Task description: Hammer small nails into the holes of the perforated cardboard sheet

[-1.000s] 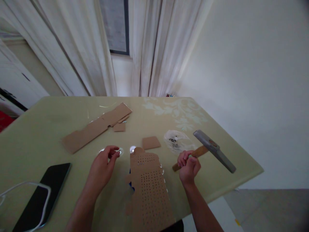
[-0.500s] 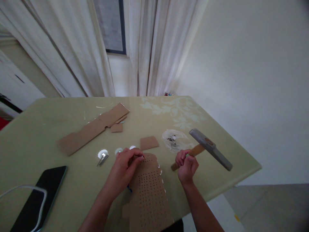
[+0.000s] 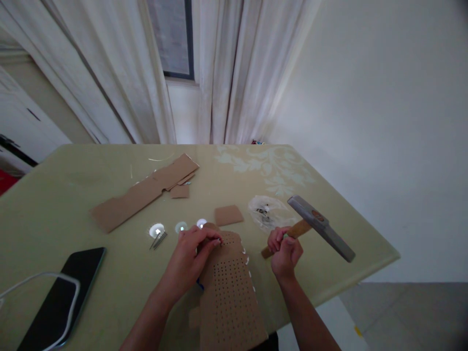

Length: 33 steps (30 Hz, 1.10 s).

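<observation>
My right hand (image 3: 284,251) is wrapped round the wooden handle of a hammer (image 3: 321,226), whose grey metal head is held above the table on the right. With thumb and fingertips pinched together, my left hand (image 3: 193,253) touches the far end of a long piece of cardboard (image 3: 234,292). Whatever sits in that pinch is too small to make out. Rows of small dark holes cover the cardboard, and white bits line its right edge. Left of my left hand lie several thin metal nails (image 3: 158,241), just below a shiny round disc (image 3: 157,230).
A black tablet (image 3: 64,297) with a white cable (image 3: 75,297) across it lies at the left. Torn cardboard strips (image 3: 146,192) are farther back. Beyond my hands are a small cardboard piece (image 3: 228,214) and a clear plastic bag (image 3: 270,213) with dark bits inside.
The whole view has shifted slightly, so things sit a little farther right. Both hands keep nearly the same pose, the left at the cardboard and the right round the hammer.
</observation>
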Each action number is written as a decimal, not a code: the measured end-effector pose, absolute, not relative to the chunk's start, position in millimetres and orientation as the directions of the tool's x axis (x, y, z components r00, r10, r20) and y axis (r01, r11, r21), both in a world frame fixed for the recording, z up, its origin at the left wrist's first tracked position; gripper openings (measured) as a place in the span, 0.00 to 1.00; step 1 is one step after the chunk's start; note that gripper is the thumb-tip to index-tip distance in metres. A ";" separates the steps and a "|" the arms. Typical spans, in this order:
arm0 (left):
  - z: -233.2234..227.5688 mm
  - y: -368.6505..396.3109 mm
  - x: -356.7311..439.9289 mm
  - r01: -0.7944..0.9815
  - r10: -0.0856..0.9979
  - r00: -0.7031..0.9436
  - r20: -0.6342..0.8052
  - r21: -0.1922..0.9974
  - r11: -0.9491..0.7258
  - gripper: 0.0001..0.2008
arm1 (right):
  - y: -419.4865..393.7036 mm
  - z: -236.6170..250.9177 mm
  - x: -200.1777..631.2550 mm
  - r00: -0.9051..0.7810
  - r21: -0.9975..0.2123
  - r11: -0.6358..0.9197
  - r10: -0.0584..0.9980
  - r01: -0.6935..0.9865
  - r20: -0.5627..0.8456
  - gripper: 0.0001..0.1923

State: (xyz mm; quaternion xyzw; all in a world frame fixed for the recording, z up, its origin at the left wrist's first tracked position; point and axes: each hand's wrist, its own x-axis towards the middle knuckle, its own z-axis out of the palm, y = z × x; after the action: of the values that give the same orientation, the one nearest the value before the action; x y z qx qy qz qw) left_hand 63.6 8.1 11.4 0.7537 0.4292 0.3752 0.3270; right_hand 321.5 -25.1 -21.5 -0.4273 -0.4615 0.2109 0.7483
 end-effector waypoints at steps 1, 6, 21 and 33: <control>11.3 7.9 63.5 0.402 0.894 0.350 0.280 0.817 -0.413 0.07 | -25.1 -21.4 321.3 0.483 -0.834 0.546 0.711 0.080 0.511 0.24; 13.1 7.3 64.6 0.403 0.896 0.348 0.277 0.818 -0.409 0.06 | -24.7 -21.0 320.4 0.472 -0.836 0.542 0.716 0.089 0.514 0.24; 12.0 3.4 65.8 0.440 0.882 0.371 0.291 0.781 -0.443 0.09 | -24.4 -17.9 319.3 0.469 -0.841 0.530 0.719 0.104 0.512 0.24; 12.5 6.0 65.0 0.405 0.861 0.381 0.338 0.775 -0.484 0.09 | -24.4 -16.9 319.0 0.478 -0.849 0.518 0.723 0.104 0.499 0.25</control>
State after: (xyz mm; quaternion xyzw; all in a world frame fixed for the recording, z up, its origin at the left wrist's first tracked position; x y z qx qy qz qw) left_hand 65.0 6.0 12.5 0.7742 0.4087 0.3777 0.3014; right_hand 319.0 -24.4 -16.9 -0.4440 -0.4657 0.2100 0.7361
